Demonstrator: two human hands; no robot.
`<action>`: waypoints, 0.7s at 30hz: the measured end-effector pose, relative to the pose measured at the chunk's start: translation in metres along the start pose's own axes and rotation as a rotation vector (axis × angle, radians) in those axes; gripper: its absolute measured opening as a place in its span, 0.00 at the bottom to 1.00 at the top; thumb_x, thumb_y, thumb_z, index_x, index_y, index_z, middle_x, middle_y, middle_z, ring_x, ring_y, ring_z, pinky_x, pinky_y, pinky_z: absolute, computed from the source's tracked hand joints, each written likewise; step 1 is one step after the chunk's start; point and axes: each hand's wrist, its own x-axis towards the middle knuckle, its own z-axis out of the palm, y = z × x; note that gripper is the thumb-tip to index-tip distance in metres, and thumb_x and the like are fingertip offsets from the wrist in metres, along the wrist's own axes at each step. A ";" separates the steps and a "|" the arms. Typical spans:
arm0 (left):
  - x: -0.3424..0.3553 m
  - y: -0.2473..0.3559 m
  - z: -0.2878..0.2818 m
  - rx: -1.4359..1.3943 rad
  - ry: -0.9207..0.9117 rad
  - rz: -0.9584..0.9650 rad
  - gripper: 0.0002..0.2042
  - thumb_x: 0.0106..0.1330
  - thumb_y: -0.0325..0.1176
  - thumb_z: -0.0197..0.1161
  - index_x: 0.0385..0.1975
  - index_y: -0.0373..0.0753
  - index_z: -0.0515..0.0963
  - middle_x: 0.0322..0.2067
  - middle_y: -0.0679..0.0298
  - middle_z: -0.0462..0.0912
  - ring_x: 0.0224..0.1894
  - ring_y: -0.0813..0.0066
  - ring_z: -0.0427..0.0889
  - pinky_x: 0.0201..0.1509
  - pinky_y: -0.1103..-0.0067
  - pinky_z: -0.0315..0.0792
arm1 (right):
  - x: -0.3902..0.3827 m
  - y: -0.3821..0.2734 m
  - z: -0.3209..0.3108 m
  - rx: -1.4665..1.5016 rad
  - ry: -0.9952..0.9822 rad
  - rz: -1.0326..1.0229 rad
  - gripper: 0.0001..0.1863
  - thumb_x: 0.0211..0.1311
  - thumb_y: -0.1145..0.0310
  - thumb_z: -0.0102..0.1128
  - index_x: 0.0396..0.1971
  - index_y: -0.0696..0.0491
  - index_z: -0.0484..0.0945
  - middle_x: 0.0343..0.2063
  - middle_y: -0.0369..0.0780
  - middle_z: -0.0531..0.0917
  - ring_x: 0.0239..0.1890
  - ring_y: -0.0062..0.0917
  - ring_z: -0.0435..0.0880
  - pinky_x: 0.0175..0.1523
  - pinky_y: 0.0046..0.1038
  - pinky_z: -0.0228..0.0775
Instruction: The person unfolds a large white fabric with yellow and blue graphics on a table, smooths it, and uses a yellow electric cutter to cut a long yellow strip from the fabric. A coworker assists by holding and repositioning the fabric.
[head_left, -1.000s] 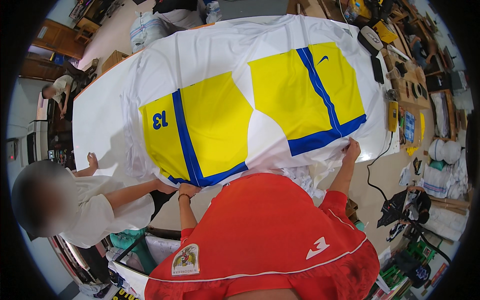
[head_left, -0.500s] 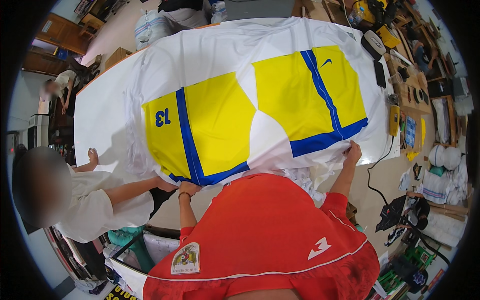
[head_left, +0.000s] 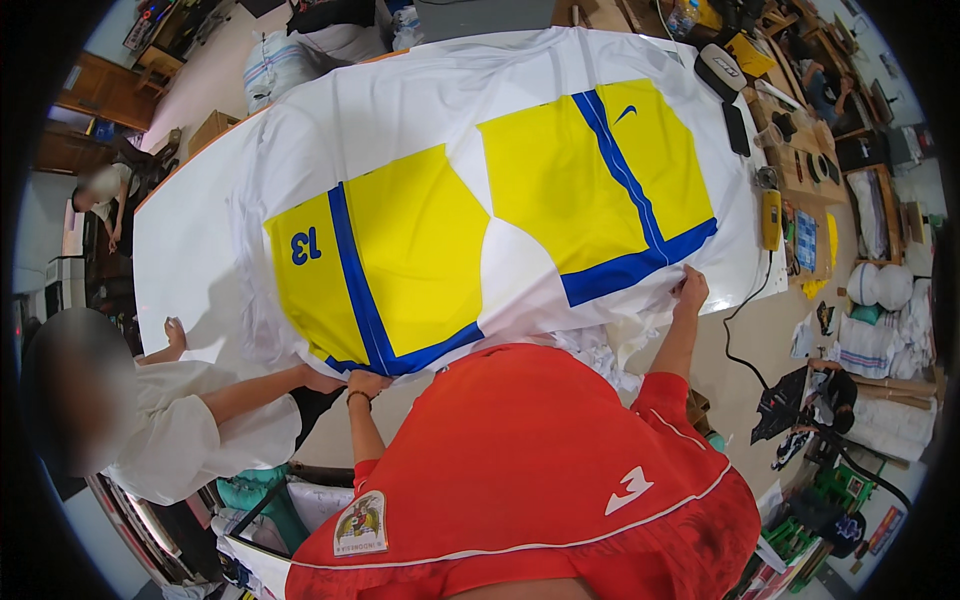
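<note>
A white fabric sheet (head_left: 520, 262) lies over the table, printed with two yellow shorts panels that have blue stripes and hems. Its near edge is gripped by my left hand (head_left: 368, 384), closed beside the blue hem of the left panel (head_left: 420, 250). Farther right, my right hand (head_left: 690, 288) pinches the white margin just below the blue corner of the right panel (head_left: 550, 180). A co-worker's hand (head_left: 322, 380) is at the same edge, right beside my left hand. The fingertips of both my hands are partly hidden by the cloth.
The co-worker's other hand (head_left: 175, 335) rests at the white table's (head_left: 185, 235) left side. A black phone (head_left: 736, 130), a dark case (head_left: 719, 72) and a yellow corded device (head_left: 770, 220) lie along the right side. Bunched white fabric (head_left: 600, 360) hangs by my waist.
The whole view has shifted slightly, so the scene sits a little farther left. Both my hands keep hold of the fabric edge, and the panels lie much as before.
</note>
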 end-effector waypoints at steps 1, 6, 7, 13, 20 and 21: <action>-0.004 -0.001 -0.002 -0.006 -0.003 -0.008 0.16 0.45 0.40 0.80 0.19 0.31 0.86 0.23 0.53 0.89 0.31 0.60 0.89 0.39 0.71 0.80 | 0.001 0.001 0.003 -0.003 -0.002 0.008 0.13 0.62 0.66 0.70 0.24 0.51 0.74 0.15 0.33 0.69 0.14 0.20 0.67 0.20 0.27 0.62; -0.005 -0.006 -0.002 -0.029 -0.006 -0.026 0.16 0.45 0.39 0.81 0.19 0.31 0.85 0.22 0.53 0.88 0.30 0.60 0.89 0.38 0.71 0.79 | 0.006 0.003 0.003 -0.013 -0.037 0.000 0.09 0.62 0.68 0.68 0.34 0.57 0.80 0.19 0.33 0.71 0.16 0.19 0.68 0.20 0.27 0.66; -0.004 -0.007 -0.001 -0.016 -0.004 -0.021 0.16 0.45 0.39 0.81 0.19 0.31 0.85 0.22 0.54 0.88 0.30 0.60 0.89 0.38 0.71 0.79 | 0.004 0.002 0.004 -0.021 -0.026 -0.005 0.08 0.63 0.68 0.68 0.33 0.57 0.80 0.19 0.33 0.71 0.16 0.19 0.68 0.20 0.27 0.66; 0.000 -0.013 0.003 -0.011 0.021 0.017 0.13 0.48 0.38 0.80 0.19 0.33 0.87 0.20 0.58 0.87 0.24 0.67 0.86 0.31 0.73 0.77 | -0.005 -0.004 0.009 0.029 -0.007 0.014 0.11 0.62 0.67 0.70 0.25 0.51 0.76 0.16 0.31 0.70 0.16 0.18 0.67 0.21 0.26 0.63; -0.019 -0.015 -0.003 -0.314 -0.058 0.057 0.09 0.52 0.32 0.74 0.27 0.32 0.90 0.24 0.60 0.89 0.27 0.73 0.87 0.32 0.76 0.79 | -0.005 -0.006 0.005 0.046 0.021 0.045 0.11 0.63 0.65 0.69 0.24 0.50 0.77 0.19 0.32 0.71 0.18 0.21 0.70 0.22 0.27 0.64; -0.024 -0.018 -0.004 -0.431 -0.061 0.098 0.08 0.53 0.30 0.72 0.29 0.31 0.90 0.27 0.60 0.90 0.29 0.74 0.87 0.35 0.77 0.79 | -0.005 -0.006 0.006 0.088 0.047 0.066 0.11 0.64 0.65 0.69 0.25 0.50 0.77 0.20 0.32 0.72 0.20 0.21 0.72 0.23 0.27 0.65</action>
